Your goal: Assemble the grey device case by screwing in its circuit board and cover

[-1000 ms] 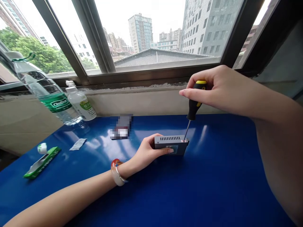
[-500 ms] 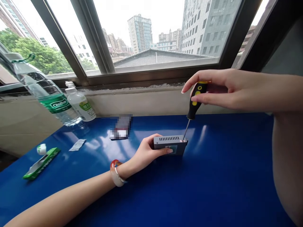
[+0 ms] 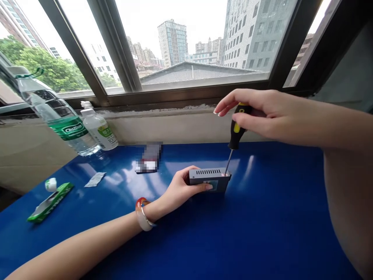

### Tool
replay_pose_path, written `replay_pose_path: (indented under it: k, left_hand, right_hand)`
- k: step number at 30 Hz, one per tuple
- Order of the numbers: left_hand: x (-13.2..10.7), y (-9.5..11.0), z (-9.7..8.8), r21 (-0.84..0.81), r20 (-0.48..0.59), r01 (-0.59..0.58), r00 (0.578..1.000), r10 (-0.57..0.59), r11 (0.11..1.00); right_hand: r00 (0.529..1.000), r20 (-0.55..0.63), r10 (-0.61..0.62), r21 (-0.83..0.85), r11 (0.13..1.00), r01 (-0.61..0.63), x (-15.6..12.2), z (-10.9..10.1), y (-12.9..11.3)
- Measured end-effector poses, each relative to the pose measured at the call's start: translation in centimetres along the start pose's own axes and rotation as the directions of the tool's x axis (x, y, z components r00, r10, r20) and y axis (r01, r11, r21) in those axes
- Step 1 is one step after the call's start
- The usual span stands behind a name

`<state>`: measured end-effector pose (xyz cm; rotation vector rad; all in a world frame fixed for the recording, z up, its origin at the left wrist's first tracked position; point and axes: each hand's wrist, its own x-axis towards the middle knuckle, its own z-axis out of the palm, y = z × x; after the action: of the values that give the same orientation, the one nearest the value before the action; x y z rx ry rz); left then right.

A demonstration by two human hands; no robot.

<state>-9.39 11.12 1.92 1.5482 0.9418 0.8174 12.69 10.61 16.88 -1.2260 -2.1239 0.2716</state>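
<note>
One grey box [image 3: 208, 172] stands on the blue table [image 3: 262, 217], the person's left hand [image 3: 185, 184] gripping its left end, the right hand [image 3: 258, 112] pinching a screwdriver [image 3: 235, 134] upon its right end. Well left of the box stands a water bottle [image 3: 67, 126].

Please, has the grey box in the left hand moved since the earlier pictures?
No, the grey box shows no clear shift in any direction against the window frame.

A blue table [image 3: 233, 229] lies beneath the left hand [image 3: 183, 184]; beyond the right hand [image 3: 259, 112], a daylit window [image 3: 195, 50] tops a pale wall [image 3: 171, 126].
</note>
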Motion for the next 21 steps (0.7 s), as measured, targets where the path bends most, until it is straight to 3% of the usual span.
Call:
replay_pose_path:
  k: [2,7,11,13,18,21]
  left_hand:
    - [0.0,-0.1,0.0,-0.006,0.004,-0.004,1.000,0.004,1.000]
    - [0.1,-0.1,-0.1,0.010,-0.005,-0.001,1.000,0.001,1.000]
    - [0.1,-0.3,-0.1,0.007,-0.004,0.010,1.000,-0.010,1.000]
    - [0.1,-0.3,-0.1,-0.001,0.003,0.012,1.000,-0.012,1.000]
    - [0.0,-0.3,-0.2,0.006,0.011,0.000,1.000,0.000,1.000]
    - [0.0,-0.2,-0.2,0.003,0.009,-0.012,1.000,0.012,1.000]
  right_hand:
    - [0.999,0.044,-0.005,-0.056,0.998,0.007,-0.1,-0.2,-0.2]
    - [0.996,-0.084,-0.026,-0.099,0.995,0.017,0.3,0.1,-0.4]
    - [0.997,0.080,-0.019,-0.098,0.995,0.026,0.1,-0.5,0.4]
    - [0.994,0.105,0.004,-0.097,0.995,0.006,0.0,-0.6,0.3]
    - [0.991,-0.128,-0.045,-0.107,0.994,0.031,0.4,0.5,-0.6]
    - [0.992,-0.119,-0.038,-0.097,0.995,0.026,0.6,0.5,-0.1]
